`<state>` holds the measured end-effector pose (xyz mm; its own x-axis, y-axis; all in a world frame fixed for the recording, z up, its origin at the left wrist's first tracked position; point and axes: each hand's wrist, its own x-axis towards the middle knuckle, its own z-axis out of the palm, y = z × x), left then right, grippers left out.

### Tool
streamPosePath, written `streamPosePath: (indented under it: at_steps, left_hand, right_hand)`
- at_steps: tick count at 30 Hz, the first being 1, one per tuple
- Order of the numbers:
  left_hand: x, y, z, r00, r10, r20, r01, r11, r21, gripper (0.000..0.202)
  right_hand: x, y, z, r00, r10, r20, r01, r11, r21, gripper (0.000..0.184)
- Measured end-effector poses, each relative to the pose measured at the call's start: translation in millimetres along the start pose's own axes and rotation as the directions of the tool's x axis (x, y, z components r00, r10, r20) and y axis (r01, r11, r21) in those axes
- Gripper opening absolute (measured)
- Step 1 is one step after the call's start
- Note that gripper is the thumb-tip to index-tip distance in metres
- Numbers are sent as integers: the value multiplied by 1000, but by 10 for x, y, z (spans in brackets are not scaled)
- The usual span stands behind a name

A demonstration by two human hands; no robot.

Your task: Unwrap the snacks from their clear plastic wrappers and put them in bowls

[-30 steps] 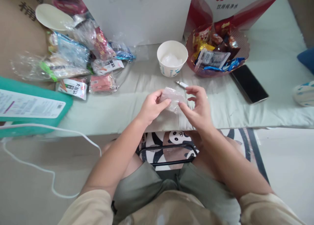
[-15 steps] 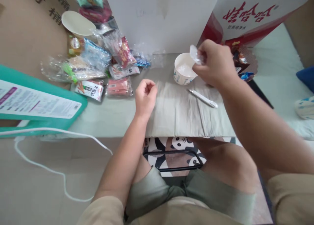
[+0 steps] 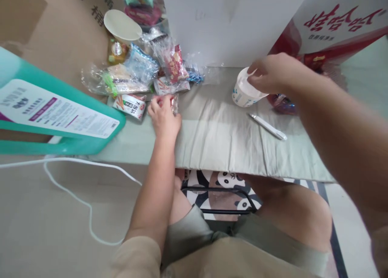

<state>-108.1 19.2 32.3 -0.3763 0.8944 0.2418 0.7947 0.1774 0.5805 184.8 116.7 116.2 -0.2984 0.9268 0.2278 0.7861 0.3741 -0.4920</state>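
My left hand (image 3: 165,114) lies over a pinkish-red snack packet (image 3: 175,104) in clear wrap, fingers curled around it and covering most of it. Just left of that hand is a white snack packet (image 3: 130,107) with a carrot-like picture. My right hand (image 3: 269,73) reaches over the rim of a white paper cup (image 3: 242,98) with blue marks; its fingertips look apart and no plastic shows between them. The inside of the cup is partly hidden by this hand. In front of the cup lies a white pen-shaped utility knife (image 3: 267,126).
Several wrapped snacks (image 3: 141,63) are heaped at the back left beside a pale oval bowl (image 3: 123,26). A green jug (image 3: 91,142) stands at the left edge. White boxes (image 3: 224,27) close off the back. More packets (image 3: 283,104) sit behind my right forearm.
My left hand has moved left onto the pinkish-red packet. My right hand has come down to the cup, and the clear plastic it held is no longer visible in it. The view has shifted left.
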Motion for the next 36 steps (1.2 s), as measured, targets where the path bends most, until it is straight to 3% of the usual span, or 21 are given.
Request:
streamPosePath:
  at_steps: [2,4,6,8,10,13,17,19,21,22,24,26,28,31,33,36]
  left_hand:
    - [-47,12,-67,1000,24,5,-24,999,-32,55]
    - [-129,58,-145,999,43,16,-41,996,-85,51]
    - [-219,121,-189,996,73,44,-62,976,-211,44]
    - [-295,193,-160,991,90,101,-39,905,-424,38]
    - [-352,276,-51,975,84,206,64,781,-622,35]
    - [-431,422,189,918,75,389,261,624,-737,33]
    - [-527,621,442,831,80,550,415,570,-710,32]
    - [-556,695,520,830,71,553,411,591,-694,29]
    - [-575,746,579,847,84,525,366,623,-691,24]
    - [-584,764,603,853,104,511,335,642,-690,23]
    - [-606,789,641,867,158,473,251,682,-687,25]
    - [-638,805,666,888,223,401,122,728,-675,29]
    - [-679,817,678,901,298,316,-27,764,-645,32]
    - [-741,828,668,879,377,293,-124,773,-622,44]
    - [-771,832,643,865,365,344,-79,777,-625,53]
    - [-788,832,597,847,339,410,-25,795,-606,48]
  right_hand:
    - [-411,-245,-107,994,85,-66,-89,994,-65,9]
    - [-899,-326,-48,974,197,-115,-194,980,40,10]
    - [-1332,-209,138,934,319,-162,-312,948,65,14]
    - [-1624,35,358,924,303,-236,-319,947,-36,20]
    - [-1766,295,524,930,269,-251,-309,941,-137,33]
    - [-1788,555,596,925,321,-202,-361,908,-213,38]
    - [-1713,590,518,908,366,-203,-404,893,-196,23]
    - [-1702,511,498,888,403,-222,-423,905,-51,17]
    - [-1714,390,516,859,488,-154,-443,860,254,12]
    - [-1724,319,538,850,521,-77,-439,781,444,11]
    - [-1742,170,594,860,502,88,-384,525,760,10]
    - [-1747,40,648,895,420,148,-287,291,913,13]
    - [-1743,-48,686,928,346,141,-212,180,960,18]
    - [-1732,-88,716,943,291,161,-214,160,964,26]
    - [-1731,-76,719,939,285,192,-252,191,949,28]
    - [-1740,-57,696,931,301,205,-291,276,916,30]
